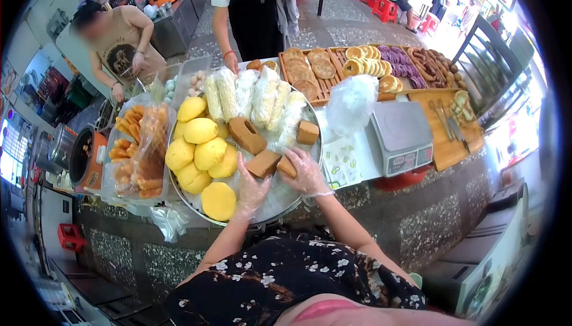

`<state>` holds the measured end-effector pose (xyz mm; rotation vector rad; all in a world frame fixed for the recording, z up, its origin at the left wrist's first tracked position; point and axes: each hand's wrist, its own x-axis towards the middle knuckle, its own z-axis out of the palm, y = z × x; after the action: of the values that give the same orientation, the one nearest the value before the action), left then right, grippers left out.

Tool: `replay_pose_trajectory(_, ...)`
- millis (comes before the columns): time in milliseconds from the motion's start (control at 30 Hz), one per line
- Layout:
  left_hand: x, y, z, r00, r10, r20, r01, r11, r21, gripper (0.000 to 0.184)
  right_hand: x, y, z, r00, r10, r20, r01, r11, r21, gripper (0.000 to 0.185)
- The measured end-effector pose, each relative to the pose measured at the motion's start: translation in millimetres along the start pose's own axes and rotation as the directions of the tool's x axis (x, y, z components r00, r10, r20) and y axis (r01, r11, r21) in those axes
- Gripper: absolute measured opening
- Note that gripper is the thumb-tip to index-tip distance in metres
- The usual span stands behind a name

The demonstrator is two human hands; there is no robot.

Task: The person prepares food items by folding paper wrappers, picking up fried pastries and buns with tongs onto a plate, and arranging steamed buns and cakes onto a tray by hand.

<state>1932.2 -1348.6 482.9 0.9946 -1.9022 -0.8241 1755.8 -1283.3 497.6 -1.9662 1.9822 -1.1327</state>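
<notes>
My left hand (252, 188), in a clear plastic glove, touches the left side of a brown cake block (263, 164) on the big round tray (322, 141); its fingers are apart. My right hand (307, 173), gloved too, has its fingers round a smaller brown piece (286, 167) just right of that block. Another brown block with a hollow (247, 136) lies behind them, and a brown cube (307, 132) is at the tray's right. Round yellow buns (210, 154) are heaped on the left. Plastic-wrapped corn cobs (265, 96) lie along the back.
Right of the tray stand plastic bags (351, 104), a scale (403, 137) and a wooden board (442, 124) with knives. Fried dough sticks (146, 147) fill a bin at left. Flatbreads (301, 73) lie behind. One person (253, 13) stands across the table, another (128, 43) at back left.
</notes>
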Motion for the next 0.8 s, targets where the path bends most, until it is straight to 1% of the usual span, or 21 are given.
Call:
replay_pose_trajectory(67,0.0,-1.6,1.1,1.0,-0.005,-0.001,0.005,1.0,-0.007,0.105,0.0,-1.2,-1.1,1.0,-0.017,-0.017,0.016,1.0,-0.018,0.07)
replay_pose_trajectory(133,3.3,-0.9,1.9,1.0,-0.004,-0.003,0.004,1.0,-0.016,0.105,3.4,-3.5,-4.1,1.0,0.007,0.008,-0.007,1.0,-0.01,0.067)
replay_pose_trajectory(167,-0.4,0.0,-0.6,0.999,-0.022,0.023,0.023,0.999,-0.026,0.105,1.0,-5.2,-3.3,1.0,0.009,0.007,-0.009,1.0,-0.008,0.067)
replay_pose_trajectory(233,2.5,0.7,-2.0,0.999,-0.03,0.041,0.031,0.999,-0.039,0.105,3.2,-5.9,-4.0,0.999,0.003,-0.034,-0.004,1.0,-0.026,0.066)
replay_pose_trajectory(300,5.3,-0.6,-1.5,0.998,0.057,0.007,-0.056,0.992,-0.111,0.105,2.5,-6.9,-3.0,0.999,0.024,-0.034,-0.026,0.999,-0.043,0.066)
replay_pose_trajectory(333,4.3,-6.0,0.1,0.998,0.057,0.004,-0.057,0.992,-0.111,0.105,1.9,-7.9,-2.4,0.998,0.051,-0.028,-0.053,0.997,-0.056,0.065)
replay_pose_trajectory(400,2.0,-26.4,7.0,0.999,-0.019,0.05,0.028,0.981,-0.192,0.105,2.6,-9.9,-2.6,0.998,0.055,-0.033,-0.057,0.997,-0.058,0.065)
replay_pose_trajectory(500,-0.9,-45.4,14.8,0.998,-0.034,0.062,0.048,0.97,-0.239,0.104,-0.3,-9.7,1.3,0.996,0.077,-0.042,-0.08,0.995,-0.062,0.063)
replay_pose_trajectory(567,-2.2,-54.5,18.5,0.998,-0.024,0.051,0.035,0.971,-0.237,0.102,-0.7,-7.8,4.7,0.995,0.08,-0.052,-0.084,0.994,-0.064,0.062)
replay_pose_trajectory(633,-1.3,-59.8,20.1,1.0,-0.009,0.03,0.016,0.972,-0.234,0.101,0.9,-5.9,6.4,0.995,0.074,-0.072,-0.079,0.994,-0.075,0.065)
replay_pose_trajectory(700,-3.2,-64.8,21.7,1.0,-0.013,0.012,0.015,0.981,-0.196,0.099,-1.1,-8.5,7.9,0.994,0.081,-0.067,-0.086,0.994,-0.069,0.064)
replay_pose_trajectory(800,-2.6,-67.3,22.1,1.0,-0.005,-0.014,0.002,0.985,-0.17,0.099,1.2,-10.7,9.0,0.989,0.119,-0.088,-0.127,0.989,-0.082,0.063)
